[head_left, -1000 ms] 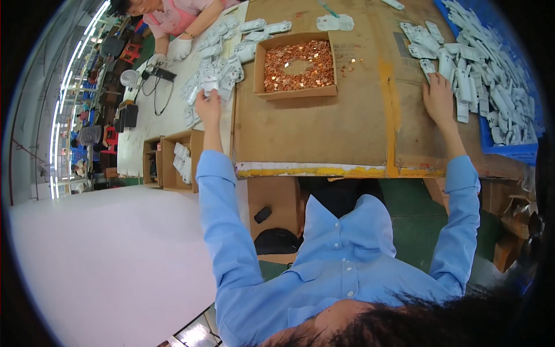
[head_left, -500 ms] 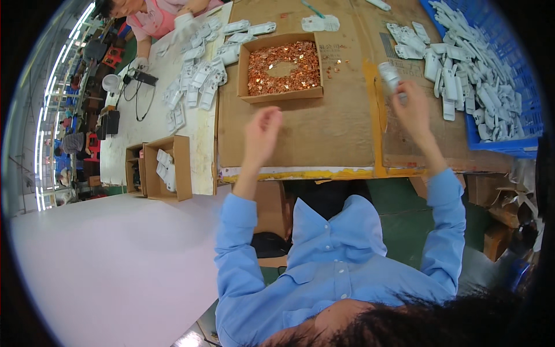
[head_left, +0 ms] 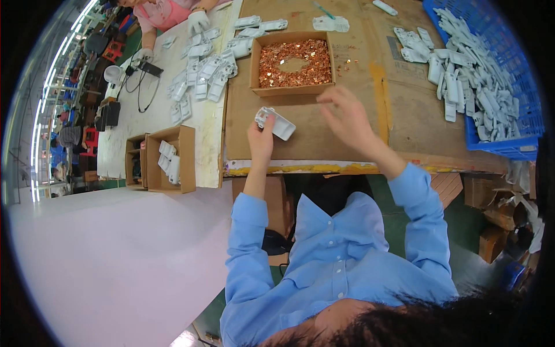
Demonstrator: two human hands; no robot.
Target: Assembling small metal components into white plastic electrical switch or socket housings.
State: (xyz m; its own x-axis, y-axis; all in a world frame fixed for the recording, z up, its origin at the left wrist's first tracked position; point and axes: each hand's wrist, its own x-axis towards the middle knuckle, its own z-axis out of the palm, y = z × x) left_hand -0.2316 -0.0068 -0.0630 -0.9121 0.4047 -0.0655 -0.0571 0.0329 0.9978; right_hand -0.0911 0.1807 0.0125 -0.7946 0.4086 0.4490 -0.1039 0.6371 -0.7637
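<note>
My left hand (head_left: 262, 139) is closed on a white plastic housing (head_left: 281, 127), a long shallow shell with cut-outs at one end, held tilted above the cardboard-topped table. To its right, my right hand (head_left: 350, 122) hovers with its fingers partly bent and apart; I see nothing between them. Just beyond both hands stands a low cardboard box (head_left: 292, 91). Small shiny copper-coloured metal pieces (head_left: 295, 49) fill it, thinner in the middle, where the bottom shows.
A blue plastic crate (head_left: 503, 147) at the right overflows with white housings (head_left: 457, 75). More housings (head_left: 211, 72) lie heaped on the left table, near a co-worker's gloved hand (head_left: 198, 22). A small carton (head_left: 186, 159) holds several housings. Loose copper bits (head_left: 341, 68) lie beside the copper box.
The white housing has passed from my right hand at the right into my left hand. My right hand has come left toward the copper box. The co-worker's gloved hand has shifted.
</note>
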